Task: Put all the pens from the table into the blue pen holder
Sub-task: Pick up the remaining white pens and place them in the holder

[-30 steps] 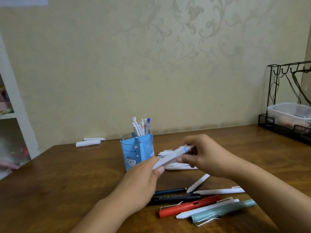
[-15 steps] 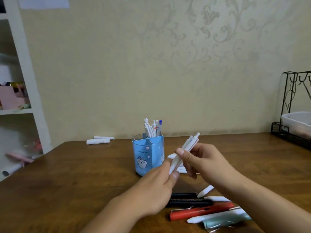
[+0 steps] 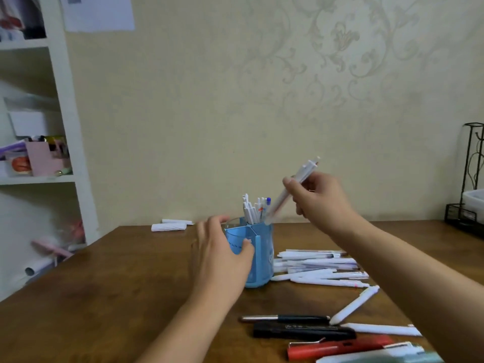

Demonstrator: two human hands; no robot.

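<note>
The blue pen holder (image 3: pixel 262 260) stands mid-table with several white pens upright in its back compartment. My left hand (image 3: pixel 222 254) wraps around the holder's left side, thumb on its front. My right hand (image 3: pixel 318 203) is raised above and right of the holder, gripping a white pen (image 3: pixel 285 195) that slants down with its tip just over the rim. A pile of white pens (image 3: pixel 319 268) lies right of the holder. Nearer me lie a black pen (image 3: pixel 285 318), a thicker black pen (image 3: pixel 303 331), a red pen (image 3: pixel 340 348) and a loose white pen (image 3: pixel 353 305).
Two white paper rolls (image 3: pixel 169 226) lie at the table's far edge. A black wire rack (image 3: pixel 468 184) with a white tub stands at the far right. A white shelf unit (image 3: pixel 39 127) with clutter stands left of the table. The wall is close behind.
My left hand let go of the white pen and went to the holder's side. My right hand lifted the pen up and over the holder, tilted tip-down.
</note>
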